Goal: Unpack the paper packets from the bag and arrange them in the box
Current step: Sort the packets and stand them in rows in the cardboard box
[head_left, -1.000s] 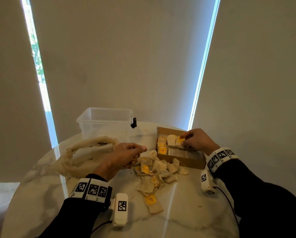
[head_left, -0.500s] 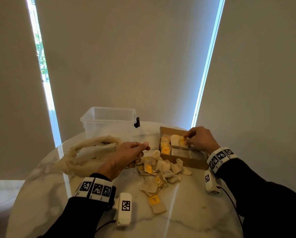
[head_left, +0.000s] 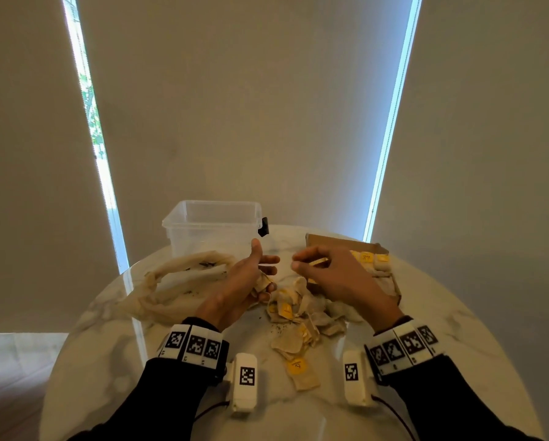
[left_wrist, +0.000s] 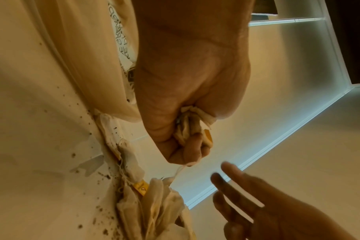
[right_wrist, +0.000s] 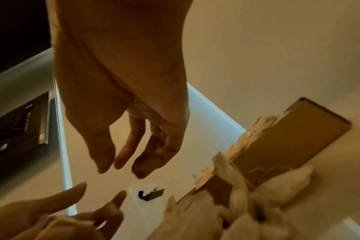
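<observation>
A crumpled paper packet (left_wrist: 192,128) is gripped in the curled lower fingers of the left hand (head_left: 244,281), its thumb and forefinger extended. The right hand (head_left: 333,275) is held loosely open, nothing in it, just at 3 o'clock of the left. The loose packets (head_left: 298,316) are heaped on the worktop (head_left: 441,313) beneath both hands. The box (head_left: 375,256), partly filled, is seen at 1 o'clock of the heap, the bag (head_left: 174,281) at 9 o'clock.

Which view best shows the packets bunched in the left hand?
The left wrist view: the left hand curls round the bunched packets, yellow tag showing. The head view shows only an edge of them below the palm. The right wrist view is blurred.
</observation>
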The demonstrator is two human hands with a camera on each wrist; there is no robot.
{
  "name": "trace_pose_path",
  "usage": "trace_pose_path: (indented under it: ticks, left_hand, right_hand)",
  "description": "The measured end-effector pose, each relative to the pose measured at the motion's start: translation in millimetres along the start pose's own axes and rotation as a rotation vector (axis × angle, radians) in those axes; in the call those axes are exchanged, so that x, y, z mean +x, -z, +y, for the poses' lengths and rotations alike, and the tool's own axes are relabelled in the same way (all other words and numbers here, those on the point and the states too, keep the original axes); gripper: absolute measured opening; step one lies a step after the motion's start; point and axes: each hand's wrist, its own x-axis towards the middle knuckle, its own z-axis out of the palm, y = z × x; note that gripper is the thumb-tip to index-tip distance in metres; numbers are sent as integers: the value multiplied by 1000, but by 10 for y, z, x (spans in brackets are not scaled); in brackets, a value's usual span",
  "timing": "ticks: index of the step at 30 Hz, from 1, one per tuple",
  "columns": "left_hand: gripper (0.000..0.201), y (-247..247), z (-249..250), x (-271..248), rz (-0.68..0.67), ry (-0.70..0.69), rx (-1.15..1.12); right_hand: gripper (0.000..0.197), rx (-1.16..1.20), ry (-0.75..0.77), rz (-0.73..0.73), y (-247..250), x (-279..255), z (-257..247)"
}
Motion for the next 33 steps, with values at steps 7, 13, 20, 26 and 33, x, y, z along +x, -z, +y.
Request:
trace_pose_path:
  ticks: [7, 13, 20, 26, 33]
  left_hand:
    - [72, -57, -34, -24, -106, 31, 69]
    - [68, -95, -49, -19, -119, -10, 170]
    - [70, -57, -88, 20, -89, -3, 187]
    - [52, -4, -107, 37, -101, -54, 214]
    - [24, 58, -128, 66, -104, -108, 207]
  right_hand:
    - [25, -69, 105, -183, -154, -36, 14]
    - [14, -82, 54, -110, -186, -29, 137]
    - [13, 166, 50, 144, -123, -15, 172]
    - [17, 195, 49, 201, -94, -8, 206]
    - [17, 170, 24, 125, -109, -37, 192]
